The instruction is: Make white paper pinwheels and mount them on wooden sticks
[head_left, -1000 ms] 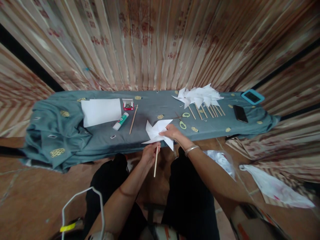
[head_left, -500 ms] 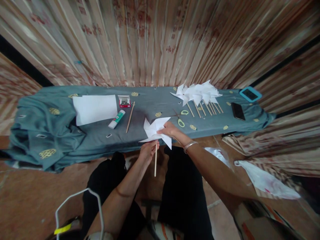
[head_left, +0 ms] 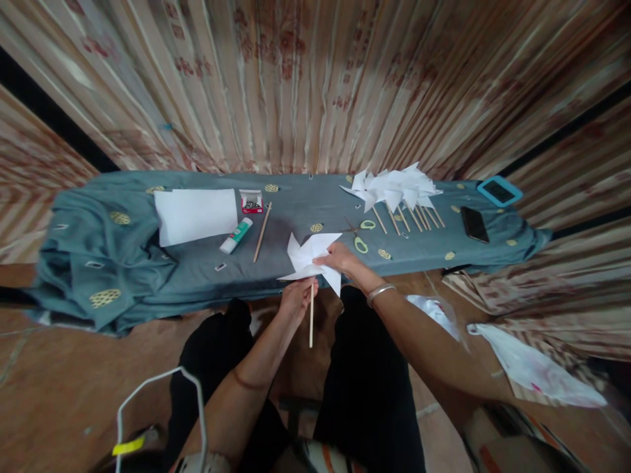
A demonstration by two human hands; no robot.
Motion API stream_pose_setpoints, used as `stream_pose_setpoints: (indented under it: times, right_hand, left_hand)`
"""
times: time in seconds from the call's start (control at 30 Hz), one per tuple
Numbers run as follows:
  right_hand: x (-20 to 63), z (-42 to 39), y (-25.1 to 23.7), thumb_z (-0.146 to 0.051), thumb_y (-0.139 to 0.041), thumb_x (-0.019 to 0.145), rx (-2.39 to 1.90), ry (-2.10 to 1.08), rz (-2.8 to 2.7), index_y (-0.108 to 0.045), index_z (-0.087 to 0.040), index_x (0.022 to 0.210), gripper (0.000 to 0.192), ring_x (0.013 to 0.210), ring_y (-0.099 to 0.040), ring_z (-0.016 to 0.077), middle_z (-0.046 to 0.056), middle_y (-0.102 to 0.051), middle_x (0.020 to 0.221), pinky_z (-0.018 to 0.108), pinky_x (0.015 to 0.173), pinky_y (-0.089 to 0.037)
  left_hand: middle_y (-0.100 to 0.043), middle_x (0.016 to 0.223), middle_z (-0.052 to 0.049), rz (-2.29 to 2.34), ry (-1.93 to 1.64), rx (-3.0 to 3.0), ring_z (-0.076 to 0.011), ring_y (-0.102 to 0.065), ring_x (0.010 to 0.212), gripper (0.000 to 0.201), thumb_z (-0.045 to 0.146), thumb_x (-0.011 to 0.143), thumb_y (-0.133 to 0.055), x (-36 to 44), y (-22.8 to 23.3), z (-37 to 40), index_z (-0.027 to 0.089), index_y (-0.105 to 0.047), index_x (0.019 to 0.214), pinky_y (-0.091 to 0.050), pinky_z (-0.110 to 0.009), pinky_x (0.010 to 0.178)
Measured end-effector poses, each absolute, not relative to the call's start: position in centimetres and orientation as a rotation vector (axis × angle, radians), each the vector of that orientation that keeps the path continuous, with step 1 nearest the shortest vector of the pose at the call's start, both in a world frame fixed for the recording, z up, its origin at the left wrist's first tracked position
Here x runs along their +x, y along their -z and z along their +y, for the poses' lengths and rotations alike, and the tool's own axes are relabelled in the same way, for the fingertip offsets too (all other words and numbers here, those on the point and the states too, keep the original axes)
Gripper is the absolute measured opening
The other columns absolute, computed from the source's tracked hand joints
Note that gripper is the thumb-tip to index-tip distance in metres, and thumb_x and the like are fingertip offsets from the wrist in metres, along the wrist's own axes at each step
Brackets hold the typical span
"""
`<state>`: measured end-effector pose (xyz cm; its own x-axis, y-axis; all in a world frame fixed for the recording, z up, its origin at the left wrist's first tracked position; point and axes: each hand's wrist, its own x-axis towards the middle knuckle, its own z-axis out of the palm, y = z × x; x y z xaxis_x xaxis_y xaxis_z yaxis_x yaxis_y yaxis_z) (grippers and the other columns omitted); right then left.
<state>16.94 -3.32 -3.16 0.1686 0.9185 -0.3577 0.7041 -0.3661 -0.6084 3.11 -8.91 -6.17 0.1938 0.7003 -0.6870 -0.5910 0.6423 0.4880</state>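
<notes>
Counter under grey-green cloth: paper sheet left, finished pinwheel pile right, scissors near centre. White paper pinwheel sits at the near edge, just above the lap. Right hand pinches its hub, fingers closed on paper. Left hand directly below, fingers wrapped on wooden stick. Stick axis vertical, top end at the hub. Both hands touching.

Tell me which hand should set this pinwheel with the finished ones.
Probably right. The right hand pinches the pinwheel nearer the finished pile; the left hand grips its stick.
</notes>
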Motion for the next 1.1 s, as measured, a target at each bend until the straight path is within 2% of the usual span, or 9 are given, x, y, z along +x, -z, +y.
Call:
stream_pose_setpoints:
  times: [0.17, 0.37, 0.47, 0.73, 0.9, 0.97, 1.1]
  right_hand:
    - [16.7, -3.3, 3.0, -0.027, -0.078, 0.070, -2.170, -1.073, -1.481, -0.073, -0.012, 0.078, 0.017, 0.064, -0.062, 0.0123, 0.002, -0.071, 0.073, 0.020, 0.054, -0.045]
    - [16.6, -3.6, 2.7, -0.038, -0.077, 0.073, -2.213, -1.052, -1.486, -0.072, -0.013, 0.073, 0.026, 0.061, -0.059, 0.0120, 0.002, -0.069, 0.069, 0.021, 0.052, -0.043]
    - [16.4, -3.6, 2.4, -0.046, -0.077, 0.071, -2.258, -1.000, -1.522, -0.070, -0.014, 0.071, 0.032, 0.064, -0.060, 0.0142, 0.003, -0.068, 0.068, 0.023, 0.052, -0.042]
    - [16.0, -3.2, 1.2, -0.049, -0.079, 0.068, -2.414, -0.841, -1.648, -0.070, -0.017, 0.074, 0.034, 0.081, -0.067, 0.0218, 0.007, -0.071, 0.081, 0.027, 0.064, -0.045]
    - [16.3, -2.8, 1.0, -0.050, -0.079, 0.069, -2.440, -0.846, -1.705, -0.071, -0.016, 0.079, 0.036, 0.084, -0.067, 0.0231, 0.008, -0.072, 0.085, 0.027, 0.065, -0.045]
    - [16.4, -2.6, 1.1, -0.052, -0.079, 0.069, -2.435, -0.871, -1.717, -0.071, -0.016, 0.080, 0.038, 0.082, -0.066, 0.0218, 0.008, -0.072, 0.086, 0.026, 0.063, -0.045]
    - [16.7, -2.2, 1.2, -0.052, -0.080, 0.068, -2.416, -0.919, -1.727, -0.071, -0.017, 0.082, 0.038, 0.078, -0.064, 0.0187, 0.005, -0.071, 0.081, 0.024, 0.060, -0.043]
  left_hand:
    - [-0.067, 0.058, -0.003, 1.032, -0.906, 0.122, -0.0064, -0.059, 0.049, 0.014, -0.003, 0.069, -0.074, 3.0, 6.3, -8.8, 0.009, -0.067, 0.063, -0.050, -0.016, 0.053]
    - [-0.066, 0.057, -0.003, 1.014, -0.910, 0.128, -0.0060, -0.058, 0.048, 0.015, -0.002, 0.066, -0.076, 3.0, 6.3, -8.8, 0.008, -0.067, 0.061, -0.047, -0.015, 0.052]
    - [-0.066, 0.056, -0.003, 1.015, -0.914, 0.122, -0.0059, -0.058, 0.048, 0.014, -0.003, 0.069, -0.073, 3.0, 6.2, -8.8, 0.007, -0.068, 0.061, -0.047, -0.015, 0.052]
    - [-0.065, 0.058, -0.002, 1.028, -0.897, 0.117, -0.0058, -0.058, 0.051, 0.015, -0.001, 0.073, -0.073, 3.1, 6.6, -8.7, 0.007, -0.066, 0.063, -0.048, -0.016, 0.056]
    - [-0.064, 0.076, 0.001, 1.034, -0.861, 0.114, -0.0076, -0.059, 0.059, 0.009, 0.017, 0.090, -0.064, 3.2, 6.9, -8.7, 0.010, -0.064, 0.086, -0.052, -0.020, 0.055]
    - [-0.065, 0.072, 0.000, 1.029, -0.870, 0.105, -0.0068, -0.059, 0.058, 0.007, 0.011, 0.087, -0.066, 3.3, 6.8, -8.7, 0.009, -0.064, 0.081, -0.051, -0.019, 0.056]
    - [-0.064, 0.059, -0.002, 1.012, -0.898, 0.084, -0.0055, -0.058, 0.051, 0.016, -0.003, 0.074, -0.072, 3.4, 6.6, -8.8, 0.008, -0.064, 0.064, -0.047, -0.016, 0.054]
